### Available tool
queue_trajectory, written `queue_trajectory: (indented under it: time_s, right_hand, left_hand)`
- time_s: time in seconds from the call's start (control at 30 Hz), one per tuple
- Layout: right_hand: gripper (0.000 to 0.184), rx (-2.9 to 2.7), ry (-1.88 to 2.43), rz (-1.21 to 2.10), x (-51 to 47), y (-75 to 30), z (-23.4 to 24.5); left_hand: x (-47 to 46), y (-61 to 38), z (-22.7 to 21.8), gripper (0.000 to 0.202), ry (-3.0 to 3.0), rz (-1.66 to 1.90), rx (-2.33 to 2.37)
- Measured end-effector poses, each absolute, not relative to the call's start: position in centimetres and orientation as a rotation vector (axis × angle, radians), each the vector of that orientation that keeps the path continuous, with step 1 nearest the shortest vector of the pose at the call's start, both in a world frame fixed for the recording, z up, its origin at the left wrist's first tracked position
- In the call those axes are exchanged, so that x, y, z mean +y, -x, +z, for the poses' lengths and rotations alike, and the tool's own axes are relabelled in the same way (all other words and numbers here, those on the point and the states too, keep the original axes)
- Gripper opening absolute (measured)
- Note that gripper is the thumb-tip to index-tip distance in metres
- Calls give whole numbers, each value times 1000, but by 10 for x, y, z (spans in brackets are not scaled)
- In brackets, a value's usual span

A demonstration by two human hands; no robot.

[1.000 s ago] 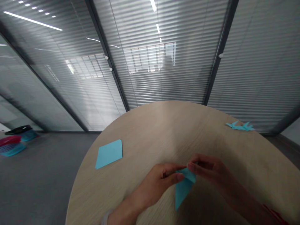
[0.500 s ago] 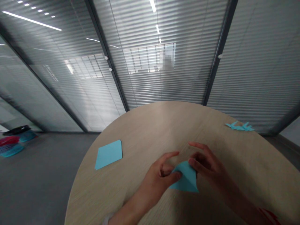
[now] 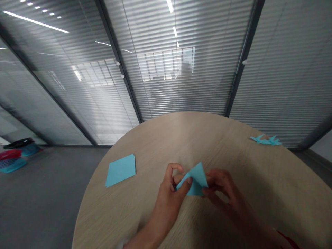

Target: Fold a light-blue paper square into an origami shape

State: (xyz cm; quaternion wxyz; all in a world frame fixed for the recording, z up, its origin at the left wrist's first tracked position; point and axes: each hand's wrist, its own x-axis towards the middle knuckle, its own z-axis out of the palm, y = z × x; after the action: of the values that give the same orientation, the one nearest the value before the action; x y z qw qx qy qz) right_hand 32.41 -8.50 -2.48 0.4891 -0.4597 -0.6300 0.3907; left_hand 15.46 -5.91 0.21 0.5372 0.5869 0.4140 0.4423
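Note:
Both of my hands hold a folded light-blue paper triangle (image 3: pixel 195 178) just above the round wooden table (image 3: pixel 233 145), its tip pointing up. My left hand (image 3: pixel 169 193) pinches its left edge between thumb and forefinger. My right hand (image 3: pixel 223 188) grips its right lower corner with the fingers curled. A flat light-blue square sheet (image 3: pixel 121 169) lies on the table to the left, well apart from my hands.
Finished light-blue folded paper figures (image 3: pixel 266 140) lie near the table's far right edge. Glass walls with blinds stand behind the table. On the grey floor at far left sit coloured baskets (image 3: pixel 15 155).
The folded paper has turned from hanging point-down to a triangle pointing up, and both hands have shifted slightly up and left while re-gripping it.

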Motion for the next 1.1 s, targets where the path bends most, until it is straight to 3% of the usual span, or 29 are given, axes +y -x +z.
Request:
queue_trajectory:
  time_s: [0.23,0.73,1.1]
  right_hand:
    - [15,-1305,1082,983,-81,-325,-20]
    - [11,-1637,1164,676,-79,-332,-20]
    - [13,-1667,1127,606,-79,-334,-20]
  left_hand:
    - [-68,-153,6,11,-1580,1057,1009]
    - [-65,-154,4,20,-1776,1176,1116]
    - [-64,-149,5,16,-2060,1354,1099]
